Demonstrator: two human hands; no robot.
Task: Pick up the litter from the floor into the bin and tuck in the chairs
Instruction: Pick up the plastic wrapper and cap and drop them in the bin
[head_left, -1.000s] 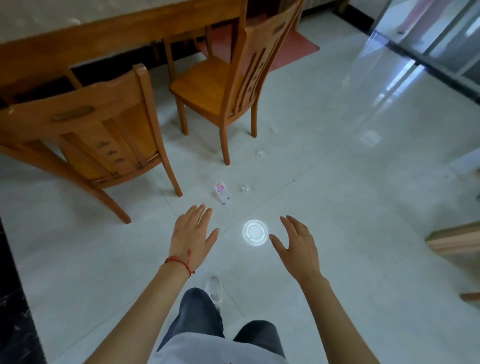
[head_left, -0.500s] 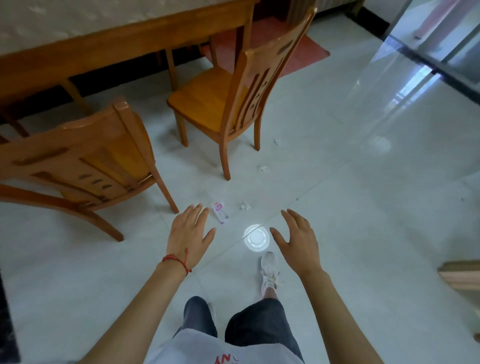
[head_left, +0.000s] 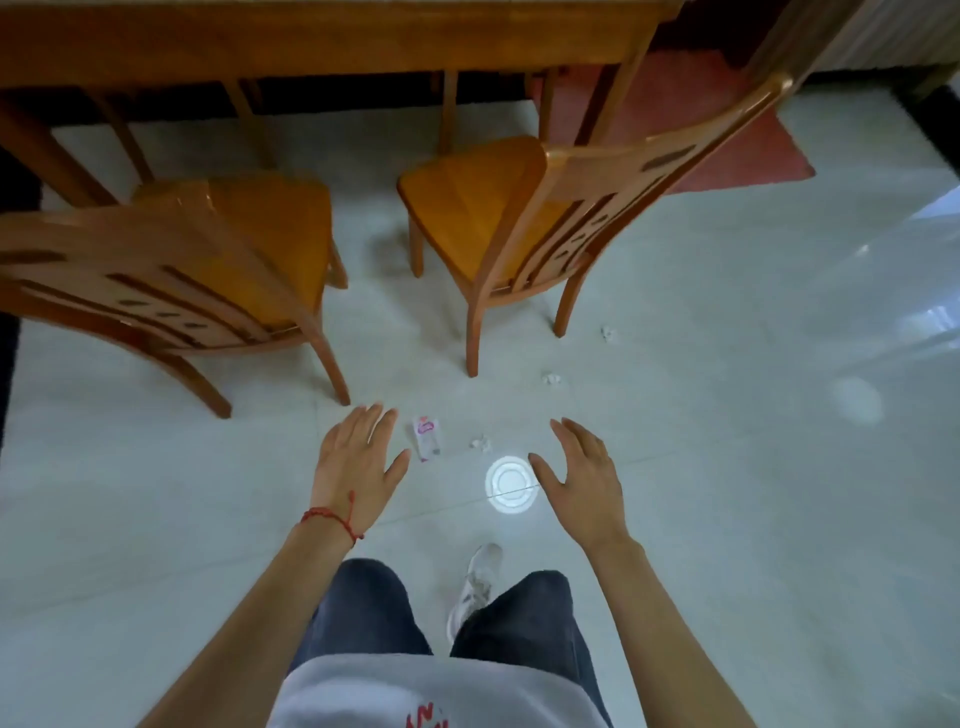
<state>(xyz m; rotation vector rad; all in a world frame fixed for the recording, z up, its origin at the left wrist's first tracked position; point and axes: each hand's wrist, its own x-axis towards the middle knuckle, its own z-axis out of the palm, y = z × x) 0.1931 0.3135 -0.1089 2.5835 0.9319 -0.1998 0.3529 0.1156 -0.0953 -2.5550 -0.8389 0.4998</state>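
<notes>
A pink and white wrapper (head_left: 426, 437) lies on the white tiled floor just right of my left hand (head_left: 353, 460), which is open and empty with fingers spread. A small crumpled paper scrap (head_left: 480, 442) lies between my hands. Two more paper scraps (head_left: 552, 379) (head_left: 607, 332) lie further right, near the right chair. My right hand (head_left: 582, 478) is open too, holding nothing. Two wooden chairs, the left chair (head_left: 171, 260) and the right chair (head_left: 550, 208), stand pulled out from the wooden table (head_left: 322, 41). No bin is in view.
A bright round light reflection (head_left: 511, 484) shines on the floor beside my right hand. A red mat (head_left: 727, 130) lies under the table's right end. My white shoe (head_left: 475, 582) steps forward below my hands. A dark edge runs down the far left.
I have stepped closer to the chairs and the table; the view has swung left so both chairs face me. My hands stay open and empty, now nearer the wrapper.
</notes>
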